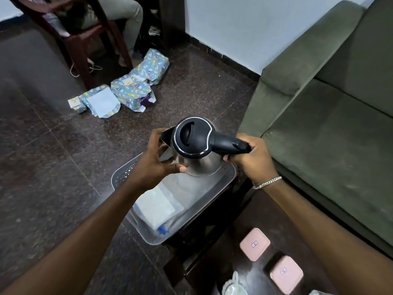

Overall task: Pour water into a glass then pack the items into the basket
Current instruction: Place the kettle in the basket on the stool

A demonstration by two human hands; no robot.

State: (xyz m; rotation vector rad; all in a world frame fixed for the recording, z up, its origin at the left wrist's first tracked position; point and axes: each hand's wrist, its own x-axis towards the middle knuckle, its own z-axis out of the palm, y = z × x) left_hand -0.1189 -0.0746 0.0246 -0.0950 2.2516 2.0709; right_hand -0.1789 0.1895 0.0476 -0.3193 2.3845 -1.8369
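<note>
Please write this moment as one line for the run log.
step: packing | kettle: held over basket | right hand: on handle | left hand: steadies body | two pink containers: on table, unpacked

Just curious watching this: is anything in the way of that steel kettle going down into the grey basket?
Nothing visible blocks the steel kettle with black lid. The far end of the grey plastic basket below looks free; a white packet lies nearer.

Dark speckled tile floor [53, 167], green sofa [329, 124], pale wall [234, 28], wooden chair [80, 39].
</note>
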